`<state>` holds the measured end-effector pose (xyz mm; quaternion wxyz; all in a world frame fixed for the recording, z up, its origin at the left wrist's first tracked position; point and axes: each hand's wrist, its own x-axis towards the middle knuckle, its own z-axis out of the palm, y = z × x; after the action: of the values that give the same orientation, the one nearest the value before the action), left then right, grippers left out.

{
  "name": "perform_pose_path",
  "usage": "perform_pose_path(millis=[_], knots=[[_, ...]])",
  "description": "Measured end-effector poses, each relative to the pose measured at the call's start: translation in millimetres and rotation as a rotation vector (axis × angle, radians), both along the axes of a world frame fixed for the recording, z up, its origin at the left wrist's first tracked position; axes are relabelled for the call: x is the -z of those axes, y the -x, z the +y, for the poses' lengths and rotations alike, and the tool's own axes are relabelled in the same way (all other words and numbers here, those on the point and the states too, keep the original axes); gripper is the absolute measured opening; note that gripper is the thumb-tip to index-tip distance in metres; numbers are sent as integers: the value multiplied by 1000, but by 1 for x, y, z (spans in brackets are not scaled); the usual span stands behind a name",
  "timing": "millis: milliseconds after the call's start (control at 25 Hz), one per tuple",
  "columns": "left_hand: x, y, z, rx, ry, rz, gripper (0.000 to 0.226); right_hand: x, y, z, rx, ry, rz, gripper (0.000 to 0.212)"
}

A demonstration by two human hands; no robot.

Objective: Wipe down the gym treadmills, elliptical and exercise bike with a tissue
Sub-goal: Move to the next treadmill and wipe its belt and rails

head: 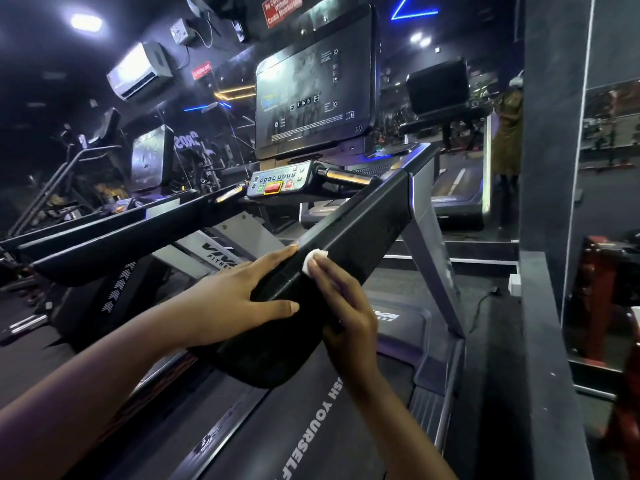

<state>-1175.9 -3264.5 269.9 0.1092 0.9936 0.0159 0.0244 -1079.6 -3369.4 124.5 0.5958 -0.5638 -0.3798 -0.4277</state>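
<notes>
Treadmill (429, 244), right handrail (363, 220) being wiped: left hand (239, 296) flat on the rail, steadying; right hand (346, 306), fingers straight, presses tissue (312, 259) onto the rail top. Firm overlapping strokes along its length would serve best. Legible: "VIVA FITNE" on upright (221, 252), "SH YOURSELF" on belt (277, 438)

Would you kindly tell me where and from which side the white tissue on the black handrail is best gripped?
I would pinch the tissue by its bunched far edge, coming from above: the right hand presses flat fingers over its near part, and the handrail backs it underneath.
</notes>
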Motion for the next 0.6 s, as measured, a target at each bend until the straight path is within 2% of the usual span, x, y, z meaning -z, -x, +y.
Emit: perform_pose_path(millis=[240,320,440,600], knots=[[0,2,-3,13,37,6,70,-16,-68,-22,163,-13,120,38],[1,2,-2,10,29,-3,70,-26,-58,-26,147,7,23,34],[1,0,0,28,-1,-30,69,-30,-27,-20,48,146,-193,29],[-1,-4,2,37,-24,25,80,-33,-56,-26,98,202,-166,30]])
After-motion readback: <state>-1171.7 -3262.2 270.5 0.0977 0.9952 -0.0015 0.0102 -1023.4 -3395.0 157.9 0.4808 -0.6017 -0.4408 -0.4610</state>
